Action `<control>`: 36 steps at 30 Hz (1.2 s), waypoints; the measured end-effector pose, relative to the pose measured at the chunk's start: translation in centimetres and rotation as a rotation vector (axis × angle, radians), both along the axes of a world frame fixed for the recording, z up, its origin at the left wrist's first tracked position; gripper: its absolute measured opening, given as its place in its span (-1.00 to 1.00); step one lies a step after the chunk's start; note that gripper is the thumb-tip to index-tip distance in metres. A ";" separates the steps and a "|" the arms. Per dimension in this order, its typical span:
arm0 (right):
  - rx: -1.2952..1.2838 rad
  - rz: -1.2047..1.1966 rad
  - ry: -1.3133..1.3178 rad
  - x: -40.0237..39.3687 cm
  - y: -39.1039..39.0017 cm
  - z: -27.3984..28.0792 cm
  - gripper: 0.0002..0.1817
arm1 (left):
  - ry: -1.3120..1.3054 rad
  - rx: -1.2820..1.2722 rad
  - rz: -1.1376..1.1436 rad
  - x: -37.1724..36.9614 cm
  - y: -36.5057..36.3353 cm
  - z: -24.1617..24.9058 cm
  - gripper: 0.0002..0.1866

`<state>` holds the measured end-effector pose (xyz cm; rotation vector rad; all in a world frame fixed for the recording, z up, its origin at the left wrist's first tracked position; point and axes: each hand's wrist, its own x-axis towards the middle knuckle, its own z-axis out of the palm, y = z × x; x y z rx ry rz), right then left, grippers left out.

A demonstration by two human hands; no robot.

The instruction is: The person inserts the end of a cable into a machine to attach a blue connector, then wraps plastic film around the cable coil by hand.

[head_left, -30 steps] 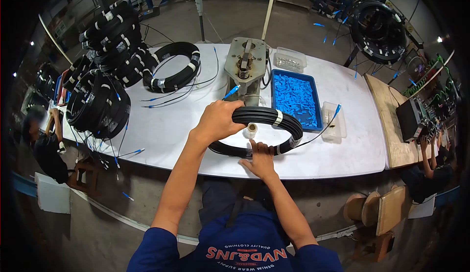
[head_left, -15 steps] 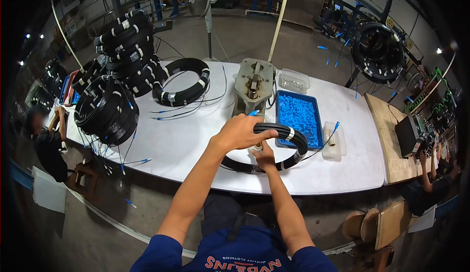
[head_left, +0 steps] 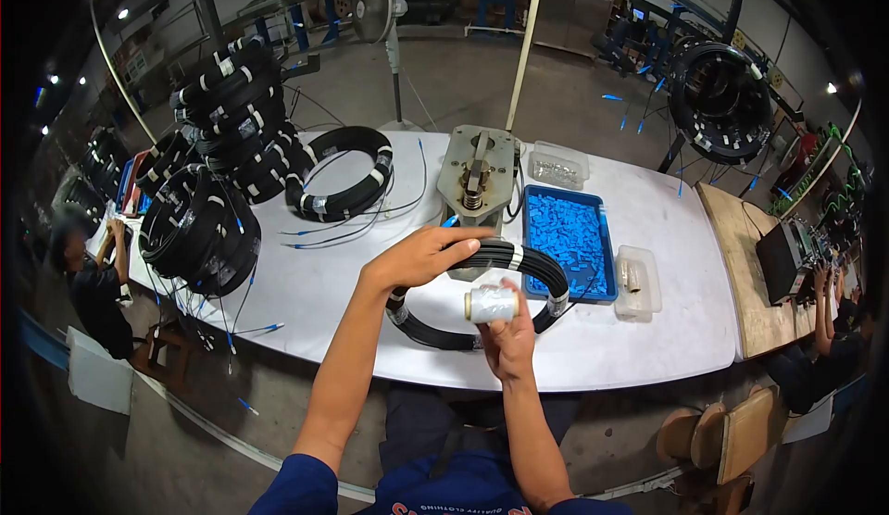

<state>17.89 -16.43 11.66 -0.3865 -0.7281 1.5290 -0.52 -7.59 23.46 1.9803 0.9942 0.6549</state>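
My left hand (head_left: pixel 419 260) grips the upper left of a black cable coil (head_left: pixel 546 272), thumb over its top. White bands and shiny film wrap this coil in places. A blue connector (head_left: pixel 451 222) shows just beyond my left fingers. My right hand (head_left: pixel 511 341) is closed around a small roll of clear film (head_left: pixel 494 305), held over the coil's open middle. Behind the coil stands a metal press-like fixture (head_left: pixel 480 177) with a spring. To its right is a blue tray (head_left: pixel 611 254) full of small blue parts.
Another coil (head_left: pixel 338 207) lies on the white table (head_left: pixel 306 302), with stacked coils (head_left: pixel 231 107) to its left. Clear plastic boxes (head_left: pixel 637 304) flank the tray. More coils hang on a rack (head_left: pixel 718 98) at right. People work at both sides; a fan (head_left: pixel 374 10) stands behind.
My right hand has brought the film roll up into plain sight inside the ring. The coil and my left hand have shifted a little left. The camera view has tilted slightly.
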 end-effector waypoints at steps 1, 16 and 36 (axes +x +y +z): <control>0.029 0.020 0.104 0.1 0.2 0.6 -0.15 | -0.001 -0.010 0.006 0.3 0.0 0.0 -0.57; 0.016 -0.115 0.162 3.9 -0.7 -0.5 -0.23 | -0.034 0.153 -0.114 6.2 1.5 0.9 -0.48; -0.147 -0.295 0.064 -0.7 1.4 2.1 -0.47 | -0.231 0.101 -0.130 4.8 2.3 -0.7 -0.81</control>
